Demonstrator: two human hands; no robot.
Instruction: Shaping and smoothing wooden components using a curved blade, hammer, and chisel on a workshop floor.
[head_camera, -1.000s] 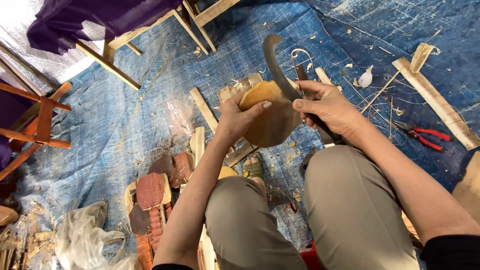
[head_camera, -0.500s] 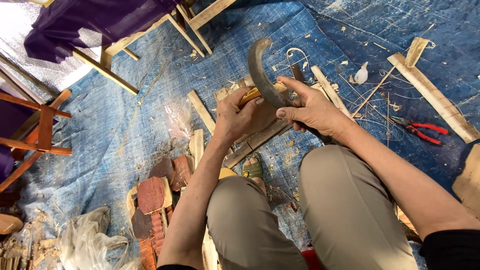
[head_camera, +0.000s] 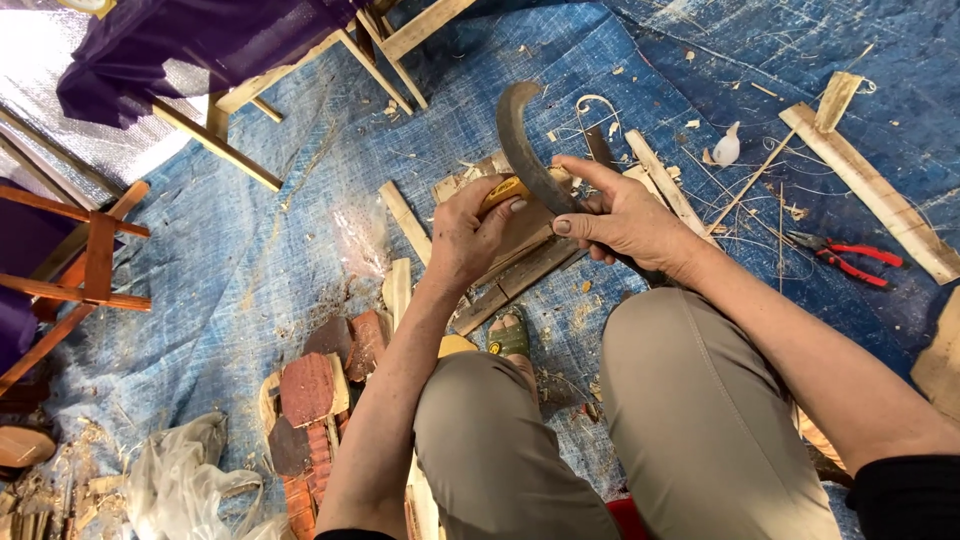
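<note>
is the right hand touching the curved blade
Touching. The head view shows the right hand wrapped around the lower part of the curved dark blade, thumb laid along it with no gap.

blue tarp (head_camera: 250, 260), purple cloth (head_camera: 200, 40), red-handled pliers (head_camera: 850, 258), dark grey blade (head_camera: 520, 140), yellow wood (head_camera: 500, 190), khaki trousers (head_camera: 690, 420), reddish-brown blocks (head_camera: 310, 385).

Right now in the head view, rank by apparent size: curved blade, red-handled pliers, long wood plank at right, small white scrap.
1. long wood plank
2. curved blade — looks close to the plank, and it sits nearer the camera, so the top two are unsure
3. red-handled pliers
4. small white scrap
</note>
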